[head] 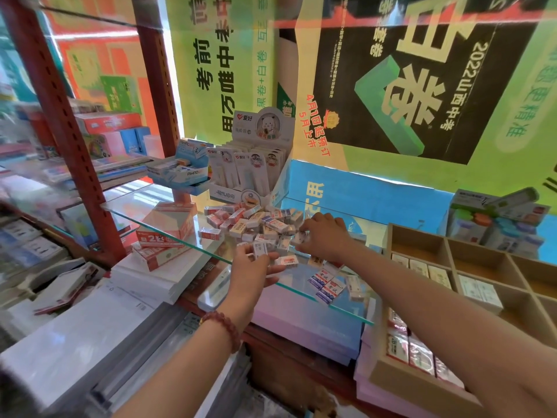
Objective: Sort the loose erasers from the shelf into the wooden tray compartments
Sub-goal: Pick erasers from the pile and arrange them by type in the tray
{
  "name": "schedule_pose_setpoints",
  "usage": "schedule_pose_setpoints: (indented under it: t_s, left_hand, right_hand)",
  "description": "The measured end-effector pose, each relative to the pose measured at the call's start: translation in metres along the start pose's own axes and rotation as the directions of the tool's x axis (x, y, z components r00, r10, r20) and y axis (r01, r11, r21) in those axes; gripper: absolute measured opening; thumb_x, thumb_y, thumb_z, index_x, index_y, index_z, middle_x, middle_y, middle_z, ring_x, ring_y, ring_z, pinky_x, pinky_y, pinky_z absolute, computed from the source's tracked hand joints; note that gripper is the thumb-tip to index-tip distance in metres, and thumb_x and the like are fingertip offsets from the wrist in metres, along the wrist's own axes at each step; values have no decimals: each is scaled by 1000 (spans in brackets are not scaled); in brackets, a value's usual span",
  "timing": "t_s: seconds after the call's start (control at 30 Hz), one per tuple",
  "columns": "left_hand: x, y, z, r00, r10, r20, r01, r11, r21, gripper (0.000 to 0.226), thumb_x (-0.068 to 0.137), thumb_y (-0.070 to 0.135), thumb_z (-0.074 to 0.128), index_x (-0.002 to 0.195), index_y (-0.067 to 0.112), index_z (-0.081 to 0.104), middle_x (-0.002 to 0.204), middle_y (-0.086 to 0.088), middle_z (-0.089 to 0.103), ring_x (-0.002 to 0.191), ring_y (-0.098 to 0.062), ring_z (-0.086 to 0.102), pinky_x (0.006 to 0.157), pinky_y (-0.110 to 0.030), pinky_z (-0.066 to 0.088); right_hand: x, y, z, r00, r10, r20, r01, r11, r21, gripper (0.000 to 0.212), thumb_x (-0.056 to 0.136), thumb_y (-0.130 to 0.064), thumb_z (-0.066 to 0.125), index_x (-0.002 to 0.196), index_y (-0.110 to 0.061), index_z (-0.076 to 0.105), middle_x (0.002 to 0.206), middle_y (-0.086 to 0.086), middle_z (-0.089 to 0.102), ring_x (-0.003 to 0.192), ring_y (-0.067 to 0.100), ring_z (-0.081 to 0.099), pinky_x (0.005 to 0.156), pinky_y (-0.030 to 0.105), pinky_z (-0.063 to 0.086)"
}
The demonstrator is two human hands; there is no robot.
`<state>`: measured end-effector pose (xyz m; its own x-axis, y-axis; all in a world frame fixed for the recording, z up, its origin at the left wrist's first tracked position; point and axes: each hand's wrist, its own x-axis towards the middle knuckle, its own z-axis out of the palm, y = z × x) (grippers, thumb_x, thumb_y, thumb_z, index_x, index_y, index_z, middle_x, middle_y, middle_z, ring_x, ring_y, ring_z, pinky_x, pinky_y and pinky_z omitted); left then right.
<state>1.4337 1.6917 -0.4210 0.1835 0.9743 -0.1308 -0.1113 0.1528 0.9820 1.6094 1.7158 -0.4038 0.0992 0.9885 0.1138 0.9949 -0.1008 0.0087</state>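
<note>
One left hand (250,271), one right hand (325,236), one wooden tray (407,384)

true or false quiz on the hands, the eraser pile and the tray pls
The eraser pile lies on a glass shelf. True.
The left hand is empty. False: it holds an eraser.
The wooden tray sits right of the pile. True.
Every tray compartment is empty. False: several hold erasers.
The bead bracelet is on the right wrist. False: left wrist.
The right hand reaches into the pile. True.

White erasers (256,226) with red or blue labels; tan wooden tray (419,247); dark-red bead bracelet (224,327).
</note>
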Motion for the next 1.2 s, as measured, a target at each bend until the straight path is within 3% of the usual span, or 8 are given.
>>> schedule_pose_setpoints:
  t_s: [0.27, 0.37, 0.57, 0.67, 0.77, 0.87, 0.97, 1.2]
  left_hand:
    - [-5, 0, 0, 1000, -18, 20, 18, 1000, 3, 24, 94, 0, 37, 110, 11, 51, 93, -8, 64, 72, -16, 65, 55, -22, 54]
    - [-7, 4, 1, 997, -65, 42, 68, 995, -76, 20, 97, 6, 35, 100, 16, 52, 100, -12, 64, 77, -20, 66, 63, -28, 57]
    - [-10, 4, 3, 987, -58, 152, 72, 993, -88, 24, 99, 23, 42, 114, 8, 54, 93, -11, 66, 72, -18, 65, 57, -27, 57]
    - [-12, 2, 4, 991, -7, 130, 11, 1000, -28, 16, 96, 10, 47, 111, 6, 51, 90, -7, 62, 69, -12, 62, 56, -22, 55]
    - [-10, 5, 1, 999, 34, 39, -33, 999, -27, 13, 97, 8, 45, 110, 10, 46, 90, -5, 59, 72, -11, 59, 54, -22, 51]
    - [-8, 6, -1, 998, 53, -18, -53, 999, -8, 14, 98, 11, 44, 112, 12, 45, 88, -1, 59, 76, -10, 58, 60, -23, 48]
    - [-7, 4, -1, 999, 37, -18, -36, 999, 14, 15, 98, 11, 43, 113, 12, 44, 90, -1, 58, 77, -10, 57, 63, -24, 46]
    - [-6, 3, -4, 998, 57, 21, -59, 996, 64, 14, 97, 10, 45, 111, 12, 45, 89, -1, 58, 74, -11, 56, 63, -24, 43]
  right_hand:
    - [-16, -8, -4, 990, 82, -114, -41, 945, 325, 28, 79, -36, 65, 105, -28, 57, 106, -8, 57, 121, 15, 39, 110, 40, 5]
    - [-25, -13, -7, 966, 67, -249, 64, 872, 485, 38, 76, -38, 67, 109, -27, 53, 105, -11, 56, 112, 13, 45, 100, 34, 17]
    - [-48, -36, -10, 900, -326, -289, 430, 773, 467, 46, 73, -32, 74, 114, -29, 52, 111, -13, 58, 109, 9, 52, 101, 35, 31]
    - [-46, -36, -8, 907, -348, -238, 421, 709, 566, 55, 73, -25, 74, 122, -24, 49, 112, -9, 57, 109, 10, 53, 100, 32, 37]
    - [-39, -30, -4, 967, -192, -166, 253, 684, 684, 45, 79, -30, 70, 119, -17, 53, 107, -4, 57, 103, 14, 53, 96, 35, 42]
    - [-29, -20, -1, 990, -112, -85, 134, 940, 313, 43, 89, -17, 52, 132, -25, 49, 128, 1, 52, 119, 21, 45, 104, 39, 31]
    - [-25, -17, 0, 964, -265, -37, 262, 963, -58, 51, 96, -14, 43, 144, -33, 36, 145, 1, 37, 129, 22, 36, 104, 37, 24]
    - [-26, -17, -10, 979, -200, -45, 201, 979, 26, 29, 95, -42, 49, 106, -18, 60, 114, 2, 59, 104, 21, 55, 92, 36, 36]
